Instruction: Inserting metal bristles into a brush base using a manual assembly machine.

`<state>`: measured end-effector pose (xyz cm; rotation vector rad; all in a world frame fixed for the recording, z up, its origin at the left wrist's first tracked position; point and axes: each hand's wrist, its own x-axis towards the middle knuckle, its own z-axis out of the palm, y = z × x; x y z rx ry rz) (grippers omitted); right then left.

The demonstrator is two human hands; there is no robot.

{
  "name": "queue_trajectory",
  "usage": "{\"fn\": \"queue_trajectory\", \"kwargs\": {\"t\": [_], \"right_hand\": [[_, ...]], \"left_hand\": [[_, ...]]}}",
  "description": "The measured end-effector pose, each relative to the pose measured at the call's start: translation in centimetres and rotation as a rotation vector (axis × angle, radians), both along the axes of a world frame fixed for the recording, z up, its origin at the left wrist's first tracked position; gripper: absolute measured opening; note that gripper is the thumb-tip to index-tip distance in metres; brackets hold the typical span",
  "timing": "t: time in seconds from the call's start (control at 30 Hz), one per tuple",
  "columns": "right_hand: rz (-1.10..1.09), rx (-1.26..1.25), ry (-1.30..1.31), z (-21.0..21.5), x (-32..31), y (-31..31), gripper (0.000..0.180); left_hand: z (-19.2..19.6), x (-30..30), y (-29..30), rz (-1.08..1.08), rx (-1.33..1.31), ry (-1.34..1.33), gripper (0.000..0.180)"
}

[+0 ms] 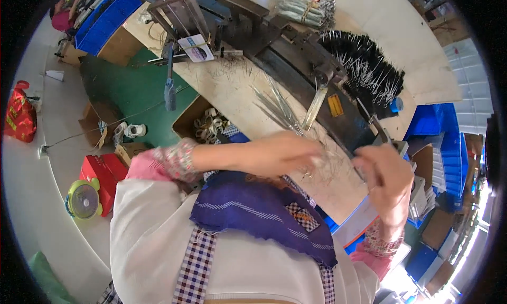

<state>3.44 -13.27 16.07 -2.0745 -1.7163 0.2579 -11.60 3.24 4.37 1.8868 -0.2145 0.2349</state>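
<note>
Left hand is seen over the tabletop near thin metal rods, right hand beside the dark machine, both blurred, grips cannot be told.

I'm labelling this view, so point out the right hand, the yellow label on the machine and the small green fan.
Right hand [387,174]: head view, on its blurred middle.
Yellow label [335,105]: head view, on its middle.
Green fan [83,200]: head view, on its round front.
</note>
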Motion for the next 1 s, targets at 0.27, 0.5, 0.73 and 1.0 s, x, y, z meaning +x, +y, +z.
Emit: {"fn": "queue_trajectory", "kwargs": {"t": [0.27,0.5,0.73,1.0], "right_hand": [[-0.179,0.285,-0.17,-7.5,6.5,3.6,0.013],[-0.152,0.213,-0.279,-9.1,7.2,4.4,0.018],[-0.241,0.263,-0.038,-8.2,6.6,4.4,0.004],[-0.307,-0.02,-0.208,-8.6,14.8,12.4,0.027]], "left_hand": [[-3.6,3.3,-0.7,0.271,-0.519,0.278,0.027],[4.7,4.4,1.5,-0.015,-1.449,0.312,0.023],[-1.9,-2.5,9.1,0.13,-1.163,-0.079,0.027],[-1.2,5.5,0.8,-0.061,-0.257,0.465,0.019]]}}
